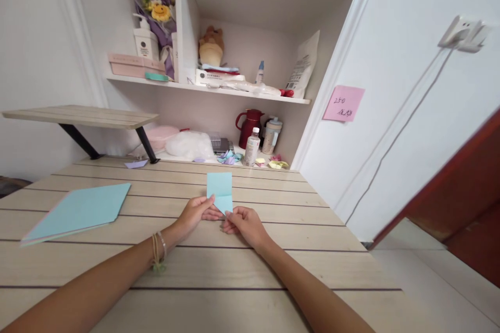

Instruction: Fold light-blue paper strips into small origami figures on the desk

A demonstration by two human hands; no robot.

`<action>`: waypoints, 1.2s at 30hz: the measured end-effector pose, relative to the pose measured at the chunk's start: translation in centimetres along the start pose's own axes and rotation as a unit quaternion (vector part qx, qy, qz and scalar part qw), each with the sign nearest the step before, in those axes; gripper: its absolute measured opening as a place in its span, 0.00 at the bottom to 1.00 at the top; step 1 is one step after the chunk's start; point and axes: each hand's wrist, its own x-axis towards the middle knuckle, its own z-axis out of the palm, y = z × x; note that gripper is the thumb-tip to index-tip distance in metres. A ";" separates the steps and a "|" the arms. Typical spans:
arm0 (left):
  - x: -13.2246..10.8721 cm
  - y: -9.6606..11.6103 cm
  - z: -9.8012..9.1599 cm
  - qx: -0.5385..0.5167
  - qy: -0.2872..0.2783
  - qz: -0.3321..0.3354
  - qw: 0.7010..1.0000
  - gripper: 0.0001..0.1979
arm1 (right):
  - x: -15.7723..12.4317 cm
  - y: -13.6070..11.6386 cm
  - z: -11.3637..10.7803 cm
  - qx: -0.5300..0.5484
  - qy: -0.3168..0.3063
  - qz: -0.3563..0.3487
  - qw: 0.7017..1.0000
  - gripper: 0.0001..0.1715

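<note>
A small light-blue sheet of folded paper [219,185] is held up just above the table, with a crease across it and its lower end narrowing to a point. My left hand [198,210] pinches its lower left edge between thumb and fingers. At the bottom tip, my right hand [242,222] grips the paper with thumb and forefinger. Off to the left lies a stack of larger coloured paper [84,208], light blue on top with pink and pale green edges showing below.
A slatted wooden table [219,281] spans the front. At its back stand a clear bottle [252,146], a red jug [250,126], a tumbler [272,135] and folded paper pieces [229,158]. A raised wooden stand [82,115] is at left; a pink note [344,103] sticks to the wall.
</note>
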 end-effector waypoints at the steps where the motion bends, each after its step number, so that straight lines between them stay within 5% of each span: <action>1: 0.0 0.0 0.0 0.007 -0.007 -0.005 1.000 0.18 | 0.0 0.0 0.0 -0.002 -0.002 -0.011 1.000 0.21; 8: -0.4 -0.3 0.6 0.076 -0.097 0.038 0.992 0.14 | -0.1 0.3 -0.4 -0.011 0.008 -0.073 0.997 0.18; 11: -0.4 -0.6 0.7 0.074 -0.084 0.051 0.992 0.13 | -0.4 0.0 -0.3 -0.011 0.003 -0.073 0.997 0.20; 14: -0.3 -0.4 0.3 0.081 -0.087 0.038 0.992 0.12 | -0.7 -0.6 -0.4 -0.030 0.061 -0.110 0.992 0.25; 17: -0.4 0.4 -0.5 0.119 -0.153 0.036 0.980 0.07 | -0.9 -1.2 -1.2 -0.008 0.098 -0.120 0.988 0.27; 21: -0.2 1.0 -1.5 0.088 -0.216 -0.059 0.970 0.06 | -0.9 -1.5 -2.5 0.018 -0.025 -0.084 0.996 0.32; 24: 0.2 0.8 -1.8 0.053 -0.194 -0.062 0.978 0.09 | -0.6 -1.2 -3.1 -0.026 -0.081 -0.090 0.992 0.25; 27: 0.4 0.7 -1.8 -0.020 -0.142 -0.029 0.989 0.10 | -0.2 -0.6 -3.3 -0.060 -0.012 -0.121 0.991 0.15; 31: 0.2 0.8 -1.4 -0.152 -0.137 -0.026 0.978 0.22 | 0.3 0.2 -3.5 -0.108 0.083 -0.132 0.982 0.14; 33: 0.0 0.6 -1.3 -0.136 -0.145 -0.021 0.980 0.22 | 0.2 0.3 -3.4 -0.133 0.088 -0.136 0.978 0.14; 36: 0.1 0.1 -1.2 -0.077 -0.084 -0.006 0.993 0.21 | -0.3 -0.2 -3.0 -0.150 0.041 -0.148 0.977 0.16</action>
